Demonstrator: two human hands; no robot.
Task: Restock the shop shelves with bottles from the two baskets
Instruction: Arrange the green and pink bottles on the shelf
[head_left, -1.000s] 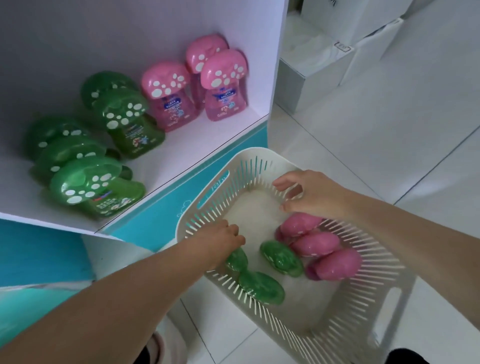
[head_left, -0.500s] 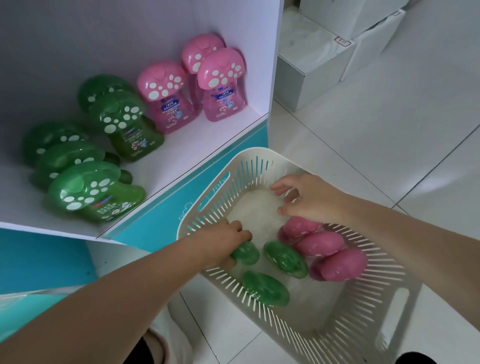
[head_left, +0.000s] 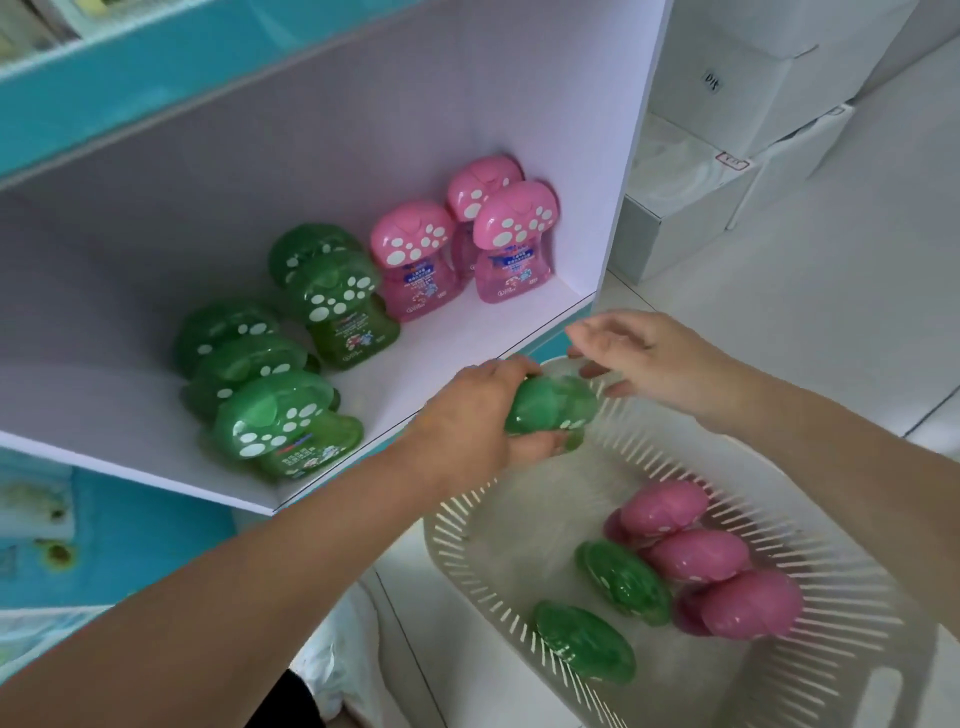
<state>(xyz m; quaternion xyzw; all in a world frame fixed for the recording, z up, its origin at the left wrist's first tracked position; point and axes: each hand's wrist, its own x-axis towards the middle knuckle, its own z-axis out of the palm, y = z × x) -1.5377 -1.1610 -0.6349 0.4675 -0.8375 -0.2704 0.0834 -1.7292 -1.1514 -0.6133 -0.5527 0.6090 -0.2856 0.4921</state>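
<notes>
**Head view, looking down**

- Left hand (head_left: 467, 421) grips a green bottle (head_left: 553, 405), with the fingers wrapped round its body.
- The bottle is in the air over the far rim of the white basket (head_left: 841, 577), just near of the shelf (head_left: 467, 338) front edge.
- Right hand (head_left: 657, 364) is loose, fingers spread, holding nothing, just right of the held bottle. Cannot tell whether it touches the bottle or the rim.
- On the shelf, shelved green bottles (head_left: 288, 415) stand at left and centre. Shelved pink bottles (head_left: 514, 244) stand far right against the side wall.
- There is bare board in front of the pink group and right of the near green ones.
- In the basket, two green spares (head_left: 621, 582) and three pink spares (head_left: 698, 553) lie on their sides.

**Step, as judged:** a green bottle is being carried from basket to shelf, with five left to go in this basket.

**Next move, as judged:** turn the bottle upright with the label forward and set it beside the green group. The wide caps look top-heavy, so a nudged neighbour could topple.

**Hard to make out**

- The held bottle is blurred and its label unreadable.
- The green rows overlap, so the count at the back is uncertain.
- The basket's near right corner is cut off by the frame edge.
- The second basket is not in view.
- White boxes (head_left: 727, 156) sit on the floor far right, contents unknown.
</notes>
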